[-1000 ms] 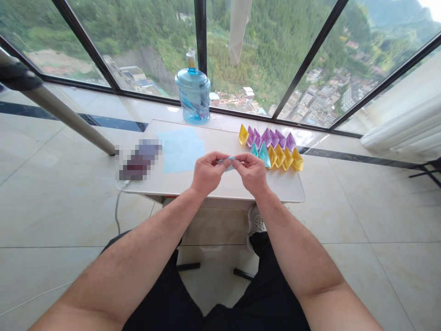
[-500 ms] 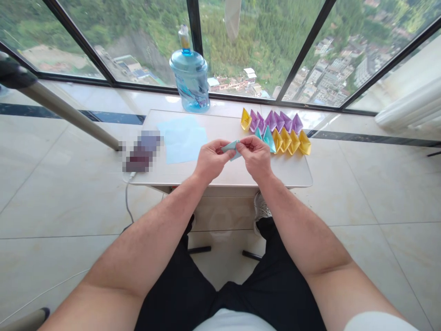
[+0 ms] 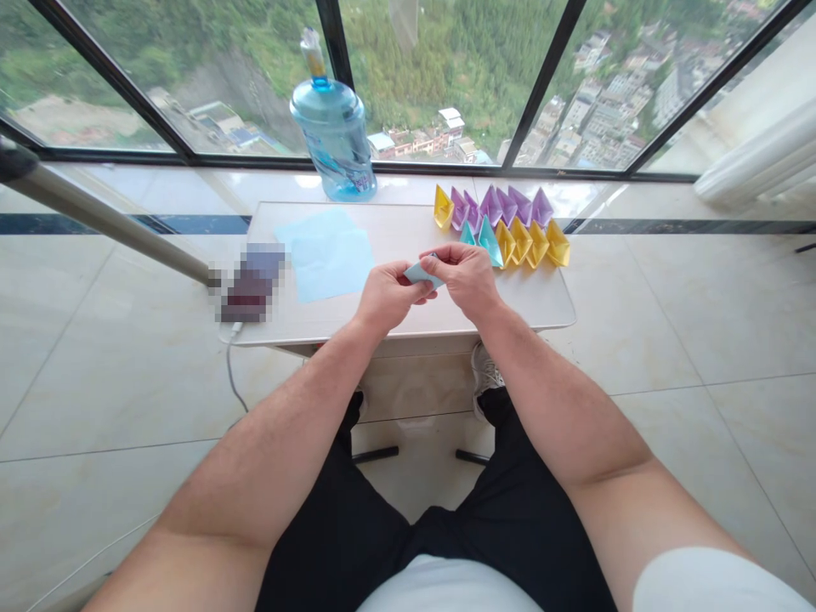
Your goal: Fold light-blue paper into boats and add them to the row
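Note:
A small folded piece of light blue paper [image 3: 419, 273] is pinched between my two hands above the front half of the white table [image 3: 408, 314]. My left hand [image 3: 388, 295] grips its left side, thumb on top. On its right side my right hand [image 3: 467, 276] closes with thumb and fingers, hiding part of the folds. Just behind my right hand stand teal paper boats [image 3: 490, 241], with several yellow paper boats [image 3: 537, 244] beside them. Several purple paper boats [image 3: 501, 206] form a row farther back, a yellow one [image 3: 442, 207] at its left end. Light blue sheets [image 3: 331, 259] lie flat left of my hands.
A blurred-out device [image 3: 252, 285] with a grey cable [image 3: 233, 374] lies at the table's left edge. Behind the table a large blue water jug [image 3: 335, 140] stands by the window. A slanting pole [image 3: 121, 217] reaches in from the left.
My right hand has turned over the folded paper, its fingers now laid across the far side. Both hands still hold it. The whole view has shifted slightly.

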The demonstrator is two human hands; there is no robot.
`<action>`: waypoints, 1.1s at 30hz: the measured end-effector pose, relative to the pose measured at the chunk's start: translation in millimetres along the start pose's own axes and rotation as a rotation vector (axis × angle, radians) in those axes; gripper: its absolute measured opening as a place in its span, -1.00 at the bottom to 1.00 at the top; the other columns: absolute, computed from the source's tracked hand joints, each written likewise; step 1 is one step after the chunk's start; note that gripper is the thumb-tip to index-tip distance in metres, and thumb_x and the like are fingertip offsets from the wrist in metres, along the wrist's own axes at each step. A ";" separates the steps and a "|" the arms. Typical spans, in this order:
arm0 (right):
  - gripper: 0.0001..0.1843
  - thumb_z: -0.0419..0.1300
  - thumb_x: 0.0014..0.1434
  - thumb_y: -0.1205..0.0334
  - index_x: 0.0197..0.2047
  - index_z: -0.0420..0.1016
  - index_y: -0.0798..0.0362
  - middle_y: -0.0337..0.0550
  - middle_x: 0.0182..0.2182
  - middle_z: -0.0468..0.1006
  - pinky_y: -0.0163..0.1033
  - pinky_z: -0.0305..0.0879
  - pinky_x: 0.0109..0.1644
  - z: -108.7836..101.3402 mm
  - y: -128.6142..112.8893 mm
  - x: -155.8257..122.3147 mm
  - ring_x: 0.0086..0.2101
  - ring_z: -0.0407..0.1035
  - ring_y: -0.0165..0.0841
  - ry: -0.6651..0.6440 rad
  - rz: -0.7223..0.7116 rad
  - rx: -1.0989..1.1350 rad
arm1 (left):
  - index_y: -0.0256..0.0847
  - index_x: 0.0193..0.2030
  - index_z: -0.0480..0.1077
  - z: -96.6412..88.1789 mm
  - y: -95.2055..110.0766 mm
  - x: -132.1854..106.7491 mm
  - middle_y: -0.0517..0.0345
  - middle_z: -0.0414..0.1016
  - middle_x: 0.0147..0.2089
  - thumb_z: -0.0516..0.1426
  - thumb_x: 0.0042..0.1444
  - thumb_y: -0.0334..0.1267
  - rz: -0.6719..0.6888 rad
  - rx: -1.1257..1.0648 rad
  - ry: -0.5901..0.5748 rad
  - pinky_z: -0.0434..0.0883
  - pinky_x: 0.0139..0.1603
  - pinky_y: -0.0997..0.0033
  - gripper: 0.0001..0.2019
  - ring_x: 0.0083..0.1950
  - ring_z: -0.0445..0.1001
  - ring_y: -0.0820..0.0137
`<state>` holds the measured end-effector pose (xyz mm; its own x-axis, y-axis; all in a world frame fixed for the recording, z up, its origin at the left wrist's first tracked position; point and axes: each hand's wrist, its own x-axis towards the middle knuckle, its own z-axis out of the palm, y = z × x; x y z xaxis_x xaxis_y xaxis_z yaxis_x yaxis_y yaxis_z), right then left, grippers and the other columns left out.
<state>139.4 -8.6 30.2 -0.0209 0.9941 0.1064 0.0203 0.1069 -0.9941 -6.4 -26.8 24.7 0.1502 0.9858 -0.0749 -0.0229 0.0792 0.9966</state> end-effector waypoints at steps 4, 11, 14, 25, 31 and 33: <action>-0.72 0.43 -0.02 -0.01 -0.38 0.65 0.03 -0.20 -0.43 0.64 -0.26 0.41 -0.35 -3.5 -1.1 1.8 -0.40 0.47 -0.36 0.014 -0.034 0.015 | -0.29 -0.37 0.52 0.8 3.0 -3.5 0.08 0.60 -0.43 0.35 -0.09 -0.25 -0.040 0.000 -0.008 0.52 -0.33 0.39 -0.82 -0.36 0.62 0.33; -0.74 0.40 0.01 0.01 -0.42 0.60 0.05 -0.23 -0.46 0.60 -0.25 0.38 -0.30 -5.0 1.8 2.9 -0.40 0.44 -0.38 0.017 -0.061 -0.016 | -0.30 -0.40 0.52 0.8 4.6 -4.4 0.10 0.59 -0.46 0.31 -0.10 -0.31 -0.055 0.036 -0.032 0.53 -0.36 0.40 -0.88 -0.42 0.60 0.35; -0.71 0.39 0.02 -0.02 -0.42 0.60 0.05 -0.22 -0.47 0.59 -0.26 0.35 -0.34 -4.5 2.5 2.7 -0.42 0.42 -0.38 0.017 -0.069 -0.061 | -0.30 -0.43 0.51 -1.1 3.0 -3.1 0.09 0.58 -0.48 0.31 -0.12 -0.33 -0.071 0.038 -0.036 0.53 -0.39 0.39 -0.89 -0.45 0.59 0.35; -0.67 0.41 0.00 -0.06 -0.39 0.61 0.05 -0.20 -0.47 0.58 -0.26 0.33 -0.35 -3.1 1.7 2.9 -0.41 0.39 -0.37 -0.013 -0.084 -0.117 | -0.25 -0.34 0.46 -4.0 -3.8 0.3 0.10 0.59 -0.41 0.38 -0.06 -0.11 0.014 -0.051 0.018 0.53 -0.27 0.34 -0.71 -0.31 0.62 0.31; -0.60 0.42 -0.02 -0.14 -0.46 0.56 0.05 -0.28 -0.56 0.47 -0.27 0.23 -0.38 -3.5 4.8 1.9 -0.48 0.28 -0.43 -0.013 -0.102 -0.148 | -0.18 -0.21 0.54 -10.0 -4.2 6.8 0.14 0.61 -0.26 0.35 -0.01 -0.16 0.235 0.118 0.127 0.44 -0.21 0.43 -0.76 -0.21 0.54 0.38; -0.62 0.44 -0.04 -0.10 -0.46 0.53 0.05 -0.28 -0.54 0.47 -0.27 0.23 -0.38 -1.3 5.8 0.3 -0.48 0.27 -0.44 -0.016 -0.109 -0.143 | -0.19 -0.24 0.56 -11.5 -5.5 8.7 0.14 0.61 -0.27 0.31 0.03 -0.15 0.274 0.136 0.142 0.43 -0.18 0.42 -0.81 -0.21 0.51 0.37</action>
<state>140.8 -7.7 24.5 -0.0470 0.9763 0.2114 0.1586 0.2163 -0.9634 -16.3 -16.9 18.2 0.0168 0.9793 0.2019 0.0899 -0.2026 0.9751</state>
